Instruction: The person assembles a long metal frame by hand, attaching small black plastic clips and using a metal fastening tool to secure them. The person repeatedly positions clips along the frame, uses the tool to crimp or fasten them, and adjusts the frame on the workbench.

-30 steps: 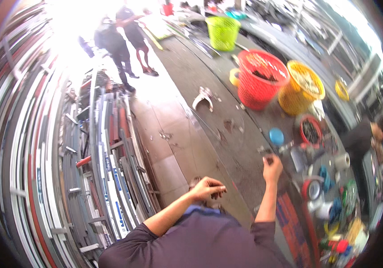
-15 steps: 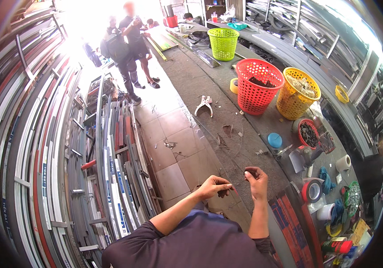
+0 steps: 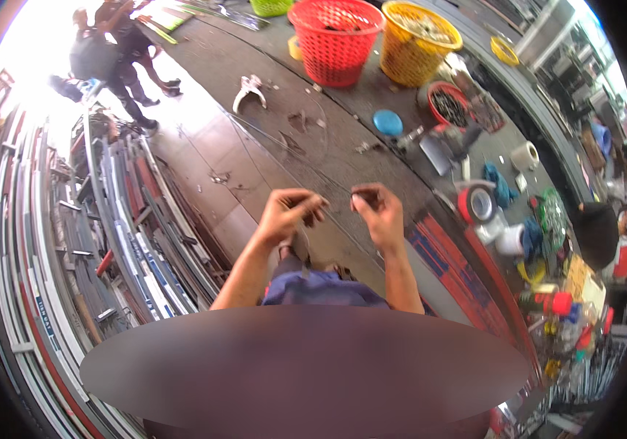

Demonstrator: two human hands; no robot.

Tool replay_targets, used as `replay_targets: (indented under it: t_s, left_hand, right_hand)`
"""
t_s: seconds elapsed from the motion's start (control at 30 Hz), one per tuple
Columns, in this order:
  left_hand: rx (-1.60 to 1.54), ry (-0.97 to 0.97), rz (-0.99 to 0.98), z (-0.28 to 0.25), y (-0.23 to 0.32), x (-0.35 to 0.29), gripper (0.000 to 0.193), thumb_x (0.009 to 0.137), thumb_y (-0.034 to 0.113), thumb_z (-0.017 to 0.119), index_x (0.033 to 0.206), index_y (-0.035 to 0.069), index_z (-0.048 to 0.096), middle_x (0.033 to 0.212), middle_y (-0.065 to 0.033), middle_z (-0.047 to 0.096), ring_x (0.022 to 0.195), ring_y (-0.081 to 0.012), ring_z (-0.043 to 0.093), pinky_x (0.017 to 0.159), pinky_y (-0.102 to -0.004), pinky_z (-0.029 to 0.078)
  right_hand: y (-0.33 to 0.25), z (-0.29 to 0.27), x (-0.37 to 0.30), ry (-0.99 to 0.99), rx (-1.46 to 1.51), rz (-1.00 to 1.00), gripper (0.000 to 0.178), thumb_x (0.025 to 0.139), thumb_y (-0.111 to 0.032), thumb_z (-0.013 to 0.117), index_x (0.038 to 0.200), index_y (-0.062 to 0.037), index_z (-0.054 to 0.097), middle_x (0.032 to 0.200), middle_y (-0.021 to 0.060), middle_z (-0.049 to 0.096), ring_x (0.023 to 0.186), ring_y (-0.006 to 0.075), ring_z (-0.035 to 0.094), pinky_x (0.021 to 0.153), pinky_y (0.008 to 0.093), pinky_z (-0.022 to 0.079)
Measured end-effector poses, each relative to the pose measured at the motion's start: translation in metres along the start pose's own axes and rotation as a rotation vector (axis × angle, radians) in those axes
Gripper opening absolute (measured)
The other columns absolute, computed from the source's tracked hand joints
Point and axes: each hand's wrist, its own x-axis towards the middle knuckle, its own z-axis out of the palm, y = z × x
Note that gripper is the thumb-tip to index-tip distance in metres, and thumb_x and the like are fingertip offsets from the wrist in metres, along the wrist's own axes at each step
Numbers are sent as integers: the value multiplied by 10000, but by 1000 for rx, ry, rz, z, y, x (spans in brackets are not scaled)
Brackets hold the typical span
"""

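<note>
At the centre of the frame, the left hand (image 3: 288, 214) and right hand (image 3: 377, 210) are curled nearly closed, each pinching a thin wire (image 3: 332, 196) stretched between them. A red basket (image 3: 335, 40) and yellow basket (image 3: 419, 33) stand on the bench (image 3: 372, 157) at upper right.

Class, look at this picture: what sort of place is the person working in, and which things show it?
Probably a metal or hardware workshop. Long metal strips are racked along the left, a workbench carries baskets of parts and tape rolls, and both hands pinch thin wire.
</note>
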Motion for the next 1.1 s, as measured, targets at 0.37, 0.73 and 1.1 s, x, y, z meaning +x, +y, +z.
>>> replay_targets:
  t_s: [0.37, 0.73, 1.1]
  left_hand:
    - [41, 19, 10, 4, 17, -15, 217, 1117, 168, 768, 1132, -25, 866, 880, -70, 812, 780, -112, 725, 717, -295, 591]
    - [129, -31, -67, 14, -6, -35, 160, 1090, 100, 730, 1118, -3, 850, 871, -28, 789, 782, -97, 665, 723, -312, 563]
    - [308, -3, -20, 13, -9, -38, 179, 1097, 93, 746, 1199, -15, 846, 858, -52, 797, 754, -97, 679, 670, -313, 565]
  right_hand:
    - [45, -29, 62, 206, -1002, -38, 306, 907, -139, 908, 1192, -84, 813, 1262, 192, 716, 1188, 416, 699, 1052, 526, 566]
    - [-30, 41, -5, -407, -101, 156, 166, 1031, -154, 850, 1083, -1, 814, 1024, 75, 846, 957, 121, 786, 872, 303, 618]
    - [-20, 39, -5, -368, -223, 74, 121, 1019, -112, 840, 1049, 2, 812, 947, 88, 851, 884, 154, 810, 813, 326, 625]
